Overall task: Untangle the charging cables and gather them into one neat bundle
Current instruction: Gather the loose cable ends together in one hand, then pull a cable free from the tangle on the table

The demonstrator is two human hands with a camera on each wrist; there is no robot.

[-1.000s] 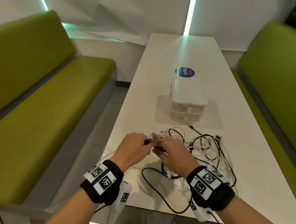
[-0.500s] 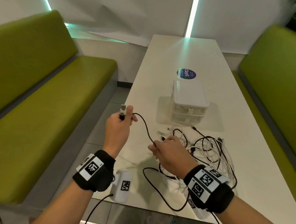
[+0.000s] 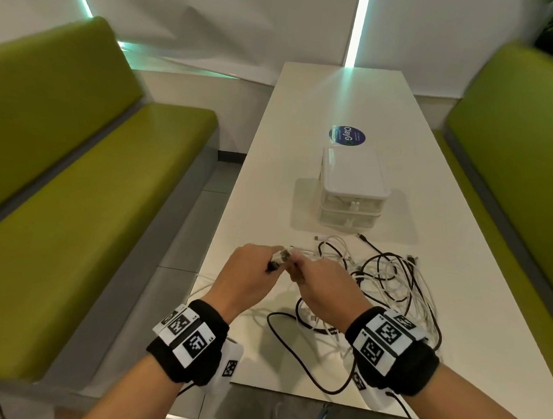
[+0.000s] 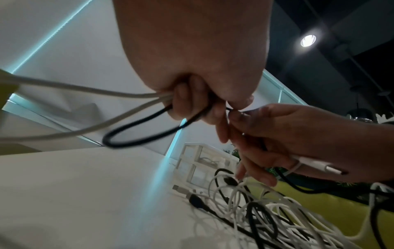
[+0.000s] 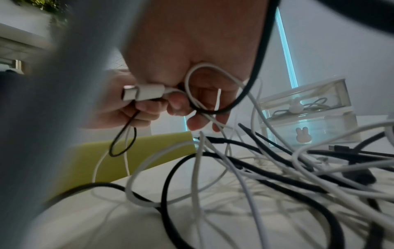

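Observation:
A tangle of black and white charging cables [image 3: 390, 279] lies on the white table [image 3: 474, 316], in front of my hands. My left hand [image 3: 249, 278] grips a black cable loop [image 4: 149, 133] together with white strands [image 4: 85, 91], and a plug end [image 3: 279, 257] sticks out of its fist. My right hand [image 3: 322, 285] meets it fingertip to fingertip, curled round a white cable [image 5: 213, 70] with a white connector [image 5: 142, 92] and a black cable [image 5: 255, 67]. More of the cable tangle [image 5: 277, 176] spreads under that hand.
A clear two-drawer box [image 3: 351, 187] with a white lid stands just beyond the tangle, cables inside it. A round blue sticker [image 3: 347, 136] lies behind it. Green benches [image 3: 78, 183] flank the table; the near table edge is below my wrists.
My left hand, raised out to the left with the black cable's plug half a second ago, has come back down to meet the right hand over the tangle.

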